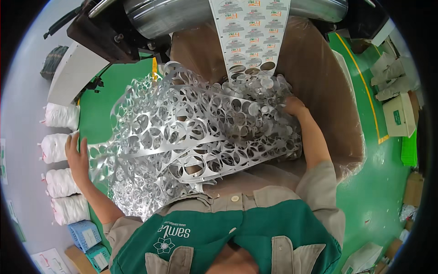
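Observation:
A large tangle of silver foil scrap (182, 132), a web punched full of round holes, spills over the left side of a big brown plastic-lined bin (335, 114). Loose silver foil discs (267, 82) are heaped at its far right. My left hand (78, 155) is stretched out at the far left beside the foil's edge, fingers apart and holding nothing I can see. Over the bin's right part, my right hand (294, 106) reaches into the discs; its fingertips are hidden among them. A printed foil strip (250, 34) hangs down into the bin, with round holes cut near its lower end.
A metal roller (169, 18) on a dark machine frame spans the top. White wrapped bundles (63, 148) line the left, with blue and green baskets (85, 235) below them. A pale bin (398, 114) and cardboard boxes (413, 189) stand on the right along the green floor (365, 182).

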The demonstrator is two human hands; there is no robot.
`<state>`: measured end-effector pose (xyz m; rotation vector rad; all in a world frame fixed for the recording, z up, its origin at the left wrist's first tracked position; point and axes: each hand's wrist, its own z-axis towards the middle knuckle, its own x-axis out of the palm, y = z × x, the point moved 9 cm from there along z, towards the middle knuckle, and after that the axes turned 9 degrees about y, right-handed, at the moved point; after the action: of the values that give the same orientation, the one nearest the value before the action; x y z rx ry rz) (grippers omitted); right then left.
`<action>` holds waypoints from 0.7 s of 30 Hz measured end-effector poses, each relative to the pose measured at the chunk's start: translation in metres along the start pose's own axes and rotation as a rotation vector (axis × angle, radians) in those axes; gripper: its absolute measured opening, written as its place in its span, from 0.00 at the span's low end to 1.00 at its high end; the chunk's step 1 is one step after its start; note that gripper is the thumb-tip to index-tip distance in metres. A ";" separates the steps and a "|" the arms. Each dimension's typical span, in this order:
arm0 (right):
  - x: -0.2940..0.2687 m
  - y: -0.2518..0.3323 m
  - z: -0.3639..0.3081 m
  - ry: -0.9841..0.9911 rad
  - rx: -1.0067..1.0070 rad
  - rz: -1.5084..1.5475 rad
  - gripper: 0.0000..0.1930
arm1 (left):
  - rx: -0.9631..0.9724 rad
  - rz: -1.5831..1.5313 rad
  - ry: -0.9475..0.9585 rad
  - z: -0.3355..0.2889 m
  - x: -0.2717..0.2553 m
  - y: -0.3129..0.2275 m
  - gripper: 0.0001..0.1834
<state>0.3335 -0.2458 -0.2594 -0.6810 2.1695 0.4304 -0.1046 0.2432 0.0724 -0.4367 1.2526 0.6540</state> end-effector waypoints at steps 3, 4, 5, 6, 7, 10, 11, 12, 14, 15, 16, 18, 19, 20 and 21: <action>0.010 -0.006 0.018 0.029 0.007 0.027 0.30 | 0.487 -0.304 0.016 -0.006 -0.027 -0.179 0.25; -0.005 0.007 0.012 -0.025 -0.068 0.036 0.28 | 0.607 -0.297 0.116 -0.012 -0.012 -0.224 0.29; -0.021 0.022 0.000 -0.076 -0.149 0.042 0.27 | 0.749 -0.352 0.329 -0.022 0.014 -0.262 0.35; -0.042 0.042 -0.007 -0.127 -0.245 0.042 0.26 | 0.886 -0.292 0.305 -0.035 0.016 -0.302 0.39; -0.067 0.062 -0.024 -0.011 -0.331 0.249 0.24 | 0.959 -0.237 0.403 -0.041 0.044 -0.320 0.39; -0.147 0.086 -0.095 0.045 -0.761 1.020 0.30 | 1.022 -0.020 0.507 -0.045 0.114 -0.341 0.35; -0.166 0.085 -0.113 -0.065 -0.928 1.286 0.26 | 0.993 0.099 0.643 -0.046 0.125 -0.345 0.34; -0.183 0.076 -0.131 -0.189 -1.081 1.558 0.22 | 0.974 0.217 0.779 -0.049 0.138 -0.344 0.32; -0.156 0.038 -0.093 -0.089 -1.332 1.947 0.28 | 1.008 0.115 0.693 -0.051 0.141 -0.351 0.24; -0.133 0.018 -0.063 0.139 -1.461 2.175 0.33 | 1.018 0.120 0.705 -0.052 0.144 -0.354 0.22; -0.112 -0.002 -0.034 -0.576 -0.776 2.056 0.21 | 0.991 0.140 0.719 -0.050 0.148 -0.348 0.21; -0.018 -0.052 0.031 -0.456 -0.197 1.693 0.31 | 1.015 0.097 0.700 -0.053 0.145 -0.356 0.17; -0.001 -0.045 0.040 -0.403 -0.026 1.330 0.33 | 0.987 0.118 0.709 -0.050 0.149 -0.351 0.16; 0.016 -0.040 0.042 -0.319 0.166 0.873 0.35 | 0.971 0.135 0.721 -0.049 0.153 -0.348 0.15; 0.036 -0.035 0.035 -0.226 0.322 0.509 0.38 | 0.993 0.046 0.750 -0.052 0.152 -0.351 0.12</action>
<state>0.3563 -0.2680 -0.3121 0.1022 2.1109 0.3818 0.1184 -0.0179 -0.1044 0.2175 2.1068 -0.1881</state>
